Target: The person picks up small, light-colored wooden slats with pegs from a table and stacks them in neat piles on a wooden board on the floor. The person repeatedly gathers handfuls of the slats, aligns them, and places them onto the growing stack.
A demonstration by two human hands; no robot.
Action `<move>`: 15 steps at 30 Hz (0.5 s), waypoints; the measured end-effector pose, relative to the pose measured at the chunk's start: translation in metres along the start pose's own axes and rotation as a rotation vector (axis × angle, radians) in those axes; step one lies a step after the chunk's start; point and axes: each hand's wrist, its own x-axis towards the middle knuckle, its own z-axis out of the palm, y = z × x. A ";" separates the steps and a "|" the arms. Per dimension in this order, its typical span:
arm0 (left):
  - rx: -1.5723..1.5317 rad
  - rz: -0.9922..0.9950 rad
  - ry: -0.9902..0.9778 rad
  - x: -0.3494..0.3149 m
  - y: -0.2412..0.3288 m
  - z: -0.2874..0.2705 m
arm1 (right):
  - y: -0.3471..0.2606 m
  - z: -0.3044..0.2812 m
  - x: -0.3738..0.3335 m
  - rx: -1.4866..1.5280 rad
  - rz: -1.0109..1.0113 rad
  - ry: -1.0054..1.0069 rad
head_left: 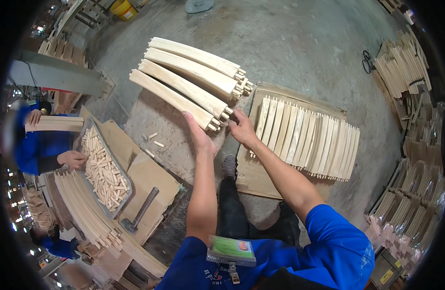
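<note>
A stack of curved wooden slats point(188, 67) with round dowels in their ends lies in front of me, fanned in several rows. My left hand point(200, 137) is closed against the near side of the closest slats, its thumb along the wood and its other fingers hidden by them. At the right ends of the same slats, my right hand point(243, 129) has its fingers curled beside the protruding dowels; the fingertips are partly hidden. To the right, a neat row of similar slats point(299, 135) rests side by side on a cardboard sheet point(266, 186).
At left, a tray point(130, 186) holds many loose dowels point(104, 169), with a hammer point(140, 210) on cardboard nearby. A co-worker's hand point(72, 159) reaches to the tray. Few dowels point(158, 144) lie before me. Bundled slats point(401, 67) stand far right; a yellow bucket point(123, 9) is behind.
</note>
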 end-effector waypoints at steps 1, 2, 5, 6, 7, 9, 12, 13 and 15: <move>0.042 0.032 0.003 0.001 0.000 -0.001 | -0.001 0.000 0.002 0.100 0.015 0.030; 0.089 0.050 0.018 0.004 -0.001 -0.003 | -0.002 0.004 0.001 0.180 0.123 0.047; 0.111 0.073 0.085 0.014 -0.005 -0.004 | -0.006 0.000 0.009 -0.088 -0.027 -0.035; 0.113 0.115 0.022 0.013 -0.007 -0.006 | -0.008 0.000 0.006 -0.154 0.009 -0.050; 0.096 0.114 0.009 0.017 -0.009 -0.006 | -0.010 0.000 0.006 -0.143 0.030 -0.079; 0.075 0.072 -0.002 0.010 -0.012 -0.015 | -0.012 0.003 -0.010 -0.105 -0.027 -0.092; 0.088 0.006 0.003 -0.012 -0.010 -0.037 | -0.009 0.009 -0.048 0.010 0.070 -0.138; 0.113 0.031 0.026 -0.022 -0.011 -0.045 | -0.006 0.011 -0.063 0.029 0.086 -0.139; 0.177 0.023 0.038 -0.047 -0.012 -0.062 | 0.001 0.014 -0.096 0.087 0.128 -0.140</move>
